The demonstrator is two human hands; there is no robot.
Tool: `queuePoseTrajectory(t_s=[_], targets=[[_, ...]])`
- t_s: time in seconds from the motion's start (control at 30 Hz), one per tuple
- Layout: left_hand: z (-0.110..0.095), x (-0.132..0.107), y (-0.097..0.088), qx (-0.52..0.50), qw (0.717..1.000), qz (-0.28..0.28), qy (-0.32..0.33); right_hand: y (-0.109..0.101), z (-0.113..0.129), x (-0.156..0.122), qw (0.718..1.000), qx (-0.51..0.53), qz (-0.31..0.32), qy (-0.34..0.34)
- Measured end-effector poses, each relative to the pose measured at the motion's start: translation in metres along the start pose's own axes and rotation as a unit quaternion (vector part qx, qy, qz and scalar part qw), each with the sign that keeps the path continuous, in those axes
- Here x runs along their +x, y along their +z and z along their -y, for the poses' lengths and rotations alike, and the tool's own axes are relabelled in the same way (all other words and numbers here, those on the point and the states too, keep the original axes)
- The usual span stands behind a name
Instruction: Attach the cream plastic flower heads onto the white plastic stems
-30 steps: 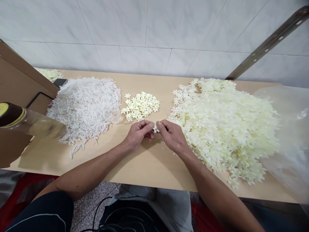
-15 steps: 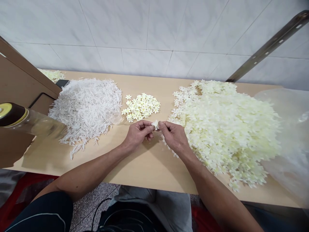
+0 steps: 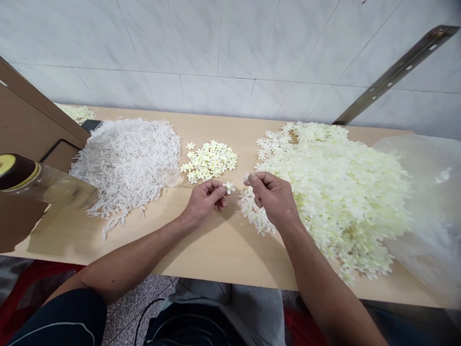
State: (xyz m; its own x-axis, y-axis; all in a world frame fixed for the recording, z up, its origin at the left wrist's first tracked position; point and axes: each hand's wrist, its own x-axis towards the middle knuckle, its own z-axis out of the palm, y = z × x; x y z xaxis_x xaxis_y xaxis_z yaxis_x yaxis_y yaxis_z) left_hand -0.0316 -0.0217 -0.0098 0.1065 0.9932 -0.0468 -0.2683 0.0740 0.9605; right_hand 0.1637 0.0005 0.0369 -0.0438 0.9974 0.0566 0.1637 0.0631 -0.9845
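Between its thumb and fingertips my left hand (image 3: 206,199) pinches a small artificial flower (image 3: 228,187), white with a yellowish centre. My right hand (image 3: 272,194) is apart from it, to the right, with thumb and forefinger closed on a small pale flower piece (image 3: 246,179), mostly covered by the fingers. Just beyond my left hand lies a small pile of loose flowers (image 3: 211,159). A large heap of cream-white flowers (image 3: 345,187) spreads beside and under my right forearm.
Thin white stems (image 3: 126,161) form a heap on the left of the table (image 3: 223,250). A clear bottle (image 3: 54,185) with a dark and yellow cap is nearer the left edge, by a brown box (image 3: 25,129). Clear plastic (image 3: 428,202) lies at right. A metal bracket (image 3: 392,79) slants against the tiled wall.
My hands have come apart: the right one moved right and slightly up, away from the flower. My left hand stays nearly in place, its flower now facing up in plain view.
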Motion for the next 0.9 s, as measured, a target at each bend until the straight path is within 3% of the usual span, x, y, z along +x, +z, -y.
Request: queuePoseTrajectory(t_s=[0.17, 0.57, 0.73, 0.9], targets=[[-0.001, 0.000, 0.001, -0.004, 1.000, 0.000, -0.011, -0.004, 0.003, 0.003, 0.991, 0.117, 0.062, 0.037], [-0.004, 0.000, 0.002, -0.013, 0.999, 0.001, -0.032, 0.000, 0.003, -0.002, 0.989, 0.065, 0.114, 0.064], [-0.005, 0.001, 0.002, -0.031, 0.999, 0.003, -0.040, -0.020, 0.018, -0.003, 0.985, -0.067, 0.156, 0.023], [-0.005, 0.002, 0.000, -0.053, 0.998, 0.011, -0.042, -0.060, 0.036, -0.001, 0.928, -0.265, 0.258, -0.045]])
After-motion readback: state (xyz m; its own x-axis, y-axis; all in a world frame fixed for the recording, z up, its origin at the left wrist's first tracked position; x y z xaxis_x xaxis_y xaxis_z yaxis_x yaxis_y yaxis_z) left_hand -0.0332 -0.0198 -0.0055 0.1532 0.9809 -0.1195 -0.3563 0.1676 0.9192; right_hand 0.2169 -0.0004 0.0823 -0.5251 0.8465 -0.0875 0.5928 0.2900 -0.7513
